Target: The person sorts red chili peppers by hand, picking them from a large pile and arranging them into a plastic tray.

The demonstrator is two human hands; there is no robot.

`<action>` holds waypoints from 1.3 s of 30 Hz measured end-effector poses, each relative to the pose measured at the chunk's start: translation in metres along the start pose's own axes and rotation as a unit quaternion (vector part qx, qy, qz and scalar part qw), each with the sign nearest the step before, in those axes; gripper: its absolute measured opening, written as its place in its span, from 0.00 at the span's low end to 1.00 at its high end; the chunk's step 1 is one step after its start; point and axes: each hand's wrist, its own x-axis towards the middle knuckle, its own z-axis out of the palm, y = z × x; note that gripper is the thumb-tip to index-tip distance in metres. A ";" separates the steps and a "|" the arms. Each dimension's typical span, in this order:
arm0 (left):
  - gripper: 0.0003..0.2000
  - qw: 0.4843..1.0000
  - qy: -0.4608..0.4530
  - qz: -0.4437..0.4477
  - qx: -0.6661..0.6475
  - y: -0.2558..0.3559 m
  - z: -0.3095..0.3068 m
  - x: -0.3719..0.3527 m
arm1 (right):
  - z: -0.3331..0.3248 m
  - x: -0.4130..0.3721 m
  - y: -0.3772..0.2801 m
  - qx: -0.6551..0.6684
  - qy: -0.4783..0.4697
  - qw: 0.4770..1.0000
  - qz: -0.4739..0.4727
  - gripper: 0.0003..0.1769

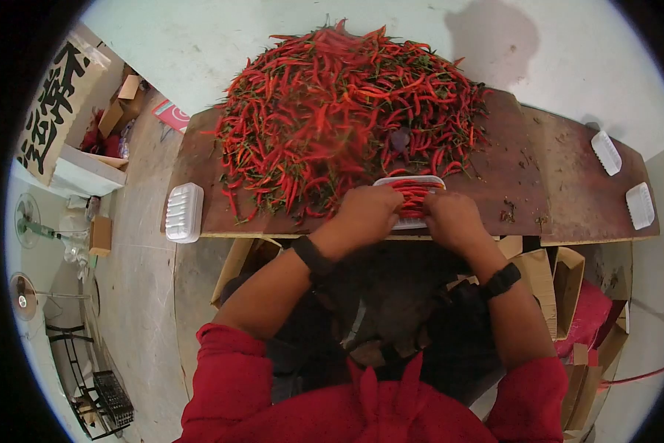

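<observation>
Head view: my left hand (367,213) and right hand (454,218) flank a white tray (410,224) at the table's (513,173) near edge, fingers bent at the red chillies (415,193); grasp or mere contact, cannot tell. Light, even pressure from both sides should align them unbruised. Tray contents roughly parallel, just before the loose chilli pile (295,125).

Worktop (513,173): white rectangular plastic trays (183,213), 4 visible (left edge 1, near edge 1, towards right edge 2); stacking unclear. Slender red chillies (332,111): 1 heap, individually uncountable.
</observation>
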 end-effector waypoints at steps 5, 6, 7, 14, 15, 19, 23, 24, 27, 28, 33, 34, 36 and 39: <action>0.06 0.999 0.013 -0.030 -0.024 -0.010 -0.014 -0.003 | -0.010 0.000 -0.005 0.012 -0.012 1.000 0.001 0.08; 0.06 0.999 0.014 -0.032 -0.024 -0.016 -0.020 -0.002 | -0.012 0.000 -0.006 0.007 -0.019 1.000 0.009 0.08; 0.06 0.999 0.028 -0.044 -0.010 -0.026 -0.029 -0.002 | -0.014 0.000 -0.006 0.002 -0.027 0.999 0.018 0.07; 0.08 0.981 0.045 -0.183 0.049 -0.097 -0.083 -0.035 | -0.025 -0.002 -0.015 0.058 0.048 0.997 -0.026 0.07; 0.08 0.980 0.046 -0.186 0.049 -0.097 -0.084 -0.038 | -0.024 -0.001 -0.017 0.045 0.038 0.998 -0.017 0.07; 0.09 0.978 0.004 -0.206 0.040 -0.098 -0.075 -0.049 | -0.017 0.002 -0.020 0.029 0.020 0.999 -0.028 0.07; 0.11 0.978 0.000 -0.202 0.056 -0.102 -0.061 -0.047 | -0.008 0.006 -0.025 0.028 0.025 0.998 -0.045 0.06; 0.11 0.978 0.002 -0.203 0.056 -0.100 -0.057 -0.047 | -0.007 0.007 -0.028 0.031 0.020 0.999 -0.040 0.06; 0.10 0.982 0.057 -0.161 0.075 -0.096 -0.046 -0.046 | -0.003 0.006 -0.033 0.029 0.021 0.998 -0.045 0.07; 0.09 0.983 0.068 -0.140 0.095 -0.097 -0.043 -0.045 | -0.003 0.006 -0.034 0.025 0.026 0.998 -0.054 0.07; 0.07 0.978 0.137 -0.113 0.106 -0.093 -0.049 -0.045 | -0.010 0.008 -0.045 0.038 0.035 0.997 -0.065 0.07; 0.08 0.976 0.149 -0.131 0.086 -0.092 -0.057 -0.045 | -0.011 0.009 -0.047 0.045 0.046 0.996 -0.069 0.07; 0.09 0.973 0.161 -0.148 0.067 -0.086 -0.071 -0.045 | -0.009 0.012 -0.050 0.103 0.071 0.989 -0.076 0.08; 0.09 0.965 0.147 -0.215 -0.034 -0.070 -0.084 -0.048 | -0.009 0.015 -0.058 0.215 0.096 0.970 -0.065 0.09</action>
